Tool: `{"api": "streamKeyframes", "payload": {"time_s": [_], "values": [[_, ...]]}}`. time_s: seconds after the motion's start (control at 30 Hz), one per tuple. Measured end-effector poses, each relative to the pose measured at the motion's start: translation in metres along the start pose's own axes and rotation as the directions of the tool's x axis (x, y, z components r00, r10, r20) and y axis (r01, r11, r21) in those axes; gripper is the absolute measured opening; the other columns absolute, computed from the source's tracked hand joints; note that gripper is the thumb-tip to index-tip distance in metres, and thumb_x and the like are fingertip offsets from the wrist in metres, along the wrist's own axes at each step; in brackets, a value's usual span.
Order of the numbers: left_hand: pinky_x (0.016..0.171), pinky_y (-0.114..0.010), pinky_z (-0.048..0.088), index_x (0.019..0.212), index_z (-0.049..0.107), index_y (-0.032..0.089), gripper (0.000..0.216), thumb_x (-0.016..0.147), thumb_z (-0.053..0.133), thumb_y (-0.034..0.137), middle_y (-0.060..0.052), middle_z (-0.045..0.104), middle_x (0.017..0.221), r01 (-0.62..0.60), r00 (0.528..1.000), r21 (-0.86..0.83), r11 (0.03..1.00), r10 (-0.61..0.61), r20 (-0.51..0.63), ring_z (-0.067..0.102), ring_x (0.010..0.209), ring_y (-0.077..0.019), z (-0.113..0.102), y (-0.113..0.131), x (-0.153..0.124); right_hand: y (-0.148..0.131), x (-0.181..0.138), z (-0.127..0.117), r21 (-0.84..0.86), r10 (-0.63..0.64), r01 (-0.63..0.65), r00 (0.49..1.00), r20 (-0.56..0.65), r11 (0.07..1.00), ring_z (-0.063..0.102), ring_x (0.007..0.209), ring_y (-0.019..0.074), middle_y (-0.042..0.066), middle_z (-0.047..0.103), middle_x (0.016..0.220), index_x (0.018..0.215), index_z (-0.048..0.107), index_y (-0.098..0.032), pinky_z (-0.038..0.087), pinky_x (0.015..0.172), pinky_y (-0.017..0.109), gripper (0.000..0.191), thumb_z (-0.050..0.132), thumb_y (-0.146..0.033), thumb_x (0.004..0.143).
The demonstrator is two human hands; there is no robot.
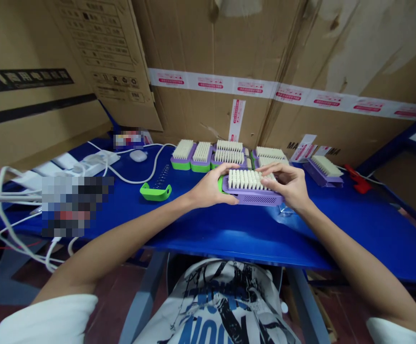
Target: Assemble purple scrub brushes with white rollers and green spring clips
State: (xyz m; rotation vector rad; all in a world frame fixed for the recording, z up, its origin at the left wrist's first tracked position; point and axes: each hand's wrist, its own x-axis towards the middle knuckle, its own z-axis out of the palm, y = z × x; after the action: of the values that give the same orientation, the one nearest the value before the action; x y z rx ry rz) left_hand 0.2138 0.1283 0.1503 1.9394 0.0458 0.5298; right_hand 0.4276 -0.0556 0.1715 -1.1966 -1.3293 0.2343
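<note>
Between my two hands is a purple brush (258,197) with rows of cream bristles facing up, held above the blue tabletop. My left hand (213,188) grips its left end, where a bit of green shows, thumb along the near side. Over the right end my right hand (290,185) is closed, its fingertips on the bristles. Left of my left hand lies a curved green handle piece (155,192), with a dark coil spring (162,176) just behind it. Under my right hand, a small clear plastic piece (286,209) is partly visible.
Several purple-and-green brushes (201,157) stand along the back, and another purple brush (323,170) sits to the right near a red tool (358,180). White cables and a power strip (95,162) crowd the left. Cardboard (208,57) walls the back.
</note>
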Motion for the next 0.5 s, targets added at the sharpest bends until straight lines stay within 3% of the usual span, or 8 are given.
{"api": "streamKeyframes", "payload": {"time_s": [0.2,0.33,0.5], "values": [[0.129,-0.074,0.053,0.174,0.045,0.020,0.124,0.069,0.107,0.045,-0.023,0.069,0.158,0.041,0.999,0.036,0.998,-0.042,0.023,0.066,0.152,-0.0449,0.003,0.013,-0.004,-0.009,-0.004,0.001,-0.055,-0.024,0.022,0.999,-0.038,0.998,0.086,0.100,0.0286,0.006,0.090,0.102,0.085,0.086,-0.029,0.070,0.091,0.047,0.024,0.101,-0.048,0.082],[0.131,-0.074,0.051,0.162,0.058,0.021,0.129,0.054,0.116,0.061,-0.021,0.073,0.154,0.038,0.999,0.132,0.991,-0.034,-0.028,0.068,0.149,-0.0476,0.014,0.015,-0.006,-0.012,-0.009,0.002,-0.098,-0.047,0.049,0.999,0.020,0.994,0.084,0.097,0.0288,0.006,0.089,0.102,0.089,0.089,-0.032,0.067,0.087,0.047,0.020,0.087,-0.050,0.098],[0.130,-0.076,0.050,0.161,0.061,0.024,0.119,0.059,0.112,0.060,-0.020,0.071,0.160,-0.009,1.000,0.235,0.972,0.006,0.017,0.067,0.149,-0.0477,0.024,0.004,-0.008,-0.019,-0.018,0.017,-0.171,-0.056,0.056,0.998,0.005,0.984,0.083,0.103,0.0314,0.007,0.088,0.103,0.092,0.088,-0.033,0.067,0.093,0.051,0.025,0.077,-0.051,0.106]]}}
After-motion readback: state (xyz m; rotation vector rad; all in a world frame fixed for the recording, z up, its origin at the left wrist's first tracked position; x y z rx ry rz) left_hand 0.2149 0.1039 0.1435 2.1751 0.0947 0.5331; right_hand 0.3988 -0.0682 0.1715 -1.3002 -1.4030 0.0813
